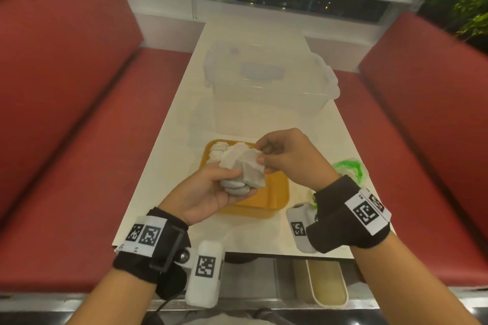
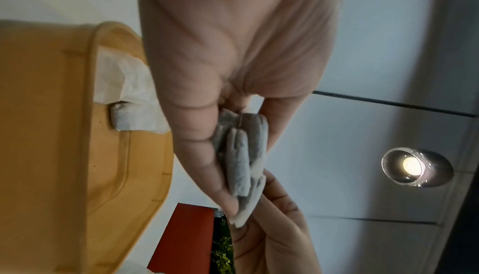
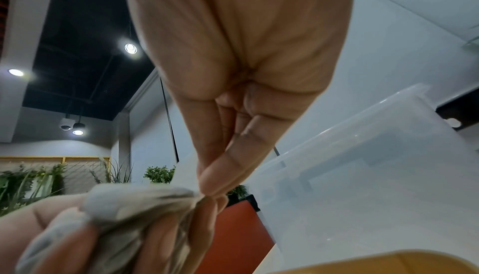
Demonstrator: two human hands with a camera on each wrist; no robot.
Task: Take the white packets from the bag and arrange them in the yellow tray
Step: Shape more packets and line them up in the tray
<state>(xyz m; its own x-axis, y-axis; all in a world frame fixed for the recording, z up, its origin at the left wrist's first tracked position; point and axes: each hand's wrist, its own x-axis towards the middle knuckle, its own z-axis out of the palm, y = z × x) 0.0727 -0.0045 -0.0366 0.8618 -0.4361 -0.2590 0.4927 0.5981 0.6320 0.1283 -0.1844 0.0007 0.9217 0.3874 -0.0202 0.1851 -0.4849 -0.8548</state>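
- Red bench seat (image 1: 66,103) runs along the left side of the white table (image 1: 163,166).
- Left hand (image 1: 211,192), palm up, is held above the near left part of the yellow tray (image 1: 277,192). Its fingers are curled round a bunch of white packets (image 1: 243,169), thumb pressed over the top of the bunch; the left wrist view shows the packets (image 2: 242,161) clamped between thumb and fingers.
- Further white packets lie in the tray's far left corner (image 1: 217,150), seen also against the tray wall in the left wrist view (image 2: 129,98).
- Clear lidded plastic box (image 1: 264,82) stands on the table just beyond the tray.
- Right hand (image 1: 287,158) is above the tray's right half. Thumb and forefinger pinch the edge of one packet in the bunch; the remaining fingers are curled in. The right wrist view confirms the fingertips (image 3: 215,182) nipping the packet's corner.
- Green-and-clear plastic bag (image 1: 348,169) lies on the table to the right of the tray, partly hidden by the right wrist.
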